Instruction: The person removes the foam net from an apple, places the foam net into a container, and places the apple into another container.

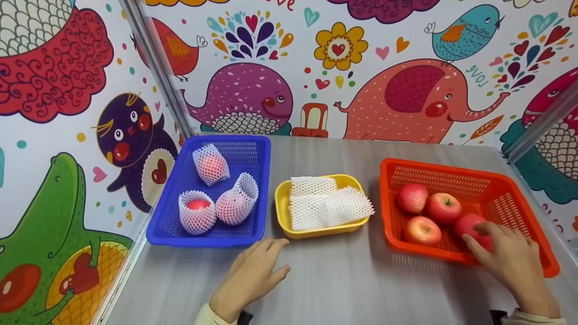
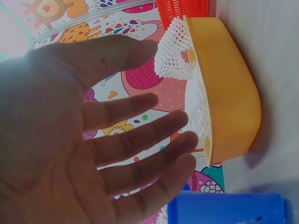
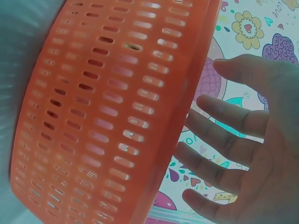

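My right hand point(image 1: 510, 255) reaches over the front rim of the red basket point(image 1: 451, 169), its fingertips overlapping the rightmost apple point(image 1: 468, 224) in the head view. Its spread fingers show beside the basket's slotted wall point(image 3: 107, 112) in the right wrist view. Three other apples, one of them a red-yellow apple point(image 1: 423, 231), lie at the basket's left. My left hand point(image 1: 253, 273), fingers loosely extended, holds nothing in front of the yellow tray point(image 1: 311, 233). White foam net sleeves point(image 1: 311, 205) lie in that tray.
At the left stands a blue basket point(image 1: 207, 239) holding three apples in foam nets, including a netted apple point(image 1: 211, 164) at the back. All containers stand on a grey table point(image 1: 334, 284). Cartoon-printed panels point(image 1: 316, 45) enclose the back and sides.
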### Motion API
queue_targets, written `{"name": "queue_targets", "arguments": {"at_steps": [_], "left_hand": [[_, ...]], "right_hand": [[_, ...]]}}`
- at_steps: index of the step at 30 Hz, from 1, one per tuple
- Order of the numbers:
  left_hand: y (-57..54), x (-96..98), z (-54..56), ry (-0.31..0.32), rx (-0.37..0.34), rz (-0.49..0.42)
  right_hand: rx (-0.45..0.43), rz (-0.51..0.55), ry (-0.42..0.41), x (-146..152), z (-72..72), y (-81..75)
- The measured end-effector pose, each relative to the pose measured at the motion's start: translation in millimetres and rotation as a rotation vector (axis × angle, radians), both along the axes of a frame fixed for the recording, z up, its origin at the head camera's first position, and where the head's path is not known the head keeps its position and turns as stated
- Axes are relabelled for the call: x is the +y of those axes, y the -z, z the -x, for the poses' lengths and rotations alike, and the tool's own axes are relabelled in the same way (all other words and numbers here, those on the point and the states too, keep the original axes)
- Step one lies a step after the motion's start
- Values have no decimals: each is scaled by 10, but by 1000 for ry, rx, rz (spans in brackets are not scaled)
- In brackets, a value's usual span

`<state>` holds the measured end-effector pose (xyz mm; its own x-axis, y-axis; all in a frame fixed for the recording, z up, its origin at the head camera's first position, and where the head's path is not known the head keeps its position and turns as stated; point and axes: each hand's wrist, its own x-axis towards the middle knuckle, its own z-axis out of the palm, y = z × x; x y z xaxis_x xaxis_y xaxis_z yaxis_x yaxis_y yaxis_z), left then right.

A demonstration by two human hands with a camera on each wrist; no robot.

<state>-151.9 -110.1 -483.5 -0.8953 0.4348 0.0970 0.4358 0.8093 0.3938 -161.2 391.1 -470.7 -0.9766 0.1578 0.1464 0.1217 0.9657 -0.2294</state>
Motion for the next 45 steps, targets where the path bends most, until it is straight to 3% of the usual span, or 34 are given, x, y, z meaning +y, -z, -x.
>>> {"name": "queue_targets", "arguments": {"at_steps": [5,13,20,25,34,36,40,45], "left_hand": [[-8,14,-2,2,-8,2],[3,21,3,34,66,3],[-7,22,3,31,40,4],[-6,24,5,23,15,2],[-12,17,15,6,-26,10],[-12,7,13,8,-10,7],[-2,-19,8,25,89,-1],[-44,-87,43,37,176,10]], "right_hand": [[-6,13,-16,-32,-9,-1],[9,4,-21,-98,-40,-6],[2,33,-90,-122,-86,-49],[-1,37,-83,-245,-128,-88],[84,40,-122,-584,-255,-124],[117,43,-145,-659,-289,-123],[202,52,-205,-767,-332,-117],[204,56,-225,-837,-335,-100]]}}
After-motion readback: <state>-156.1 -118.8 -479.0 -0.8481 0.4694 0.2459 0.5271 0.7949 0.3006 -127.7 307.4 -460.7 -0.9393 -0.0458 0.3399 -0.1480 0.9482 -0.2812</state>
